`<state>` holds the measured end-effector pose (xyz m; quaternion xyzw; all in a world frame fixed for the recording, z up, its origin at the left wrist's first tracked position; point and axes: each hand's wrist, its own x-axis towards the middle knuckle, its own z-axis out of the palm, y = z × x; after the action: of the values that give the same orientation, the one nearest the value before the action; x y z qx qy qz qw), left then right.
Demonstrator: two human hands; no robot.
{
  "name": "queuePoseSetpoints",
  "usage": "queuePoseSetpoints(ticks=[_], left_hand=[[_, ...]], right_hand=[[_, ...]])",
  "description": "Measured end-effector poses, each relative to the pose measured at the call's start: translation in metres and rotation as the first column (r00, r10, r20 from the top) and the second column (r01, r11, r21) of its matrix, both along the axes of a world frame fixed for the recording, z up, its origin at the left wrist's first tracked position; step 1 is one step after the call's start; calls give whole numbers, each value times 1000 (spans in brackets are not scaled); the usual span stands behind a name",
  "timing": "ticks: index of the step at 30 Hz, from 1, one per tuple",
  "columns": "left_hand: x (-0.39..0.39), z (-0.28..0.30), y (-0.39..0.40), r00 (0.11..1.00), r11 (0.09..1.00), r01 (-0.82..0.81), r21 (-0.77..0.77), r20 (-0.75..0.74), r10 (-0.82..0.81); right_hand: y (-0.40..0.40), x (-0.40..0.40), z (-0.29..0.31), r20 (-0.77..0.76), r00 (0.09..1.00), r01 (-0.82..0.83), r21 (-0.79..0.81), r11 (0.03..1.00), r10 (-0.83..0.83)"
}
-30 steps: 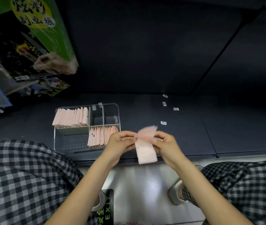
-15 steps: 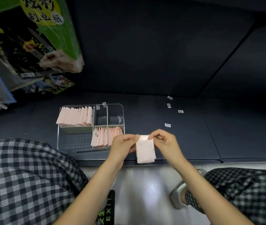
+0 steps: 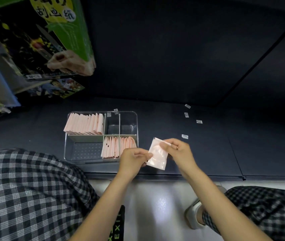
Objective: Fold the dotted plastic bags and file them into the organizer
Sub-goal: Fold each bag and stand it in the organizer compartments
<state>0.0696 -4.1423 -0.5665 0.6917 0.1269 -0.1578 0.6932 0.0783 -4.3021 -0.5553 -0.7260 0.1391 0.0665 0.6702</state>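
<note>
Bag point(image 3: 157, 156) now tilted, shifted right of where it hung half second ago, fold pressed flat. Left hand point(image 3: 133, 160) pinches its left edge; right hand point(image 3: 177, 151) pinches top corner. Bag held just right of organizer point(image 3: 135, 126), above shelf edge. Judgement: fold done, filing next.

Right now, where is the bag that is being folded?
In the head view the folded pink bag is held between the left hand and right hand, just right of the clear organizer, over the dark shelf's front edge.
</note>
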Motion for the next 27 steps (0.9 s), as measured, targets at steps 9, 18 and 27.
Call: queuePoseSetpoints(ticks=[9,18,27], left_hand=[[30,-45,16,980,795,0,607,160,-122],[75,-79,48,729,235,115,965,79,-680],[66,-93,56,495,89,100,991,28,-868]], right_hand=[[22,-16,-37,-225,972,82,55,995,-68],[14,-31,-52,-281,958,72,43,996,-57],[33,5,-55,-180,982,42,-78,996,-55]])
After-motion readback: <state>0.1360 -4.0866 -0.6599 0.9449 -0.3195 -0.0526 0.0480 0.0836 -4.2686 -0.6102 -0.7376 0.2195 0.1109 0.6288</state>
